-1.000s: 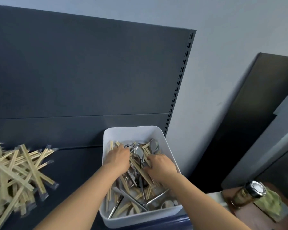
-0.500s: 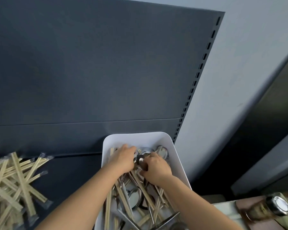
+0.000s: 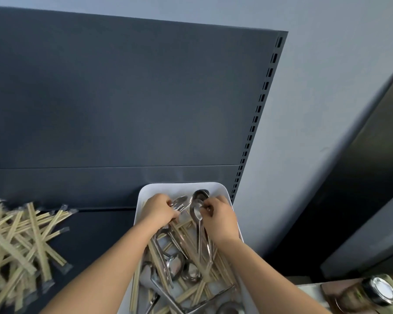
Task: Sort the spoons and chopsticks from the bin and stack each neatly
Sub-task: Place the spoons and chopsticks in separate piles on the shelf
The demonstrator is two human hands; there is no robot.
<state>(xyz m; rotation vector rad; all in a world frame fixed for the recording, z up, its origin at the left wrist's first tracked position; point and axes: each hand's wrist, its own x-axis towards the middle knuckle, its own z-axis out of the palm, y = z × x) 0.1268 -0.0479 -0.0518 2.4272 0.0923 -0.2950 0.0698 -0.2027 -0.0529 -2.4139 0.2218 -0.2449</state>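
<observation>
Both hands were inside the white bin (image 3: 143, 196), up at its far end. The left hand (image 3: 158, 210) had its fingers curled round a small bunch of spoons (image 3: 179, 202), with the bowls poking out to the right. The right hand (image 3: 220, 217) pinched a single spoon (image 3: 197, 213) close to its bowl, and the handle ran down toward the near side of the bin. The two hands were near each other but not touching. One more spoon bowl (image 3: 201, 193) lay just beyond them by the far wall of the bin; I could not tell if a finger touched it.

Under the forearms the bin was still full: loose spoons (image 3: 175, 266) were tangled with loose chopsticks (image 3: 191, 290), crossing every way. The near part of it was blurred.

The bin sat at the right end of a dark shelf (image 3: 93, 234), against the dark back panel (image 3: 123, 98) and next to the slotted upright (image 3: 256, 123). On the left of the shelf, well apart from the bin, lay the chopstick pile (image 3: 21, 241), wrapped pairs heaped criss-cross, not lined up.

At the lower right there was a blurry jar (image 3: 377, 291) with a metal lid, off the shelf. A dark board (image 3: 361, 177) leaned on the grey wall (image 3: 304, 87).
</observation>
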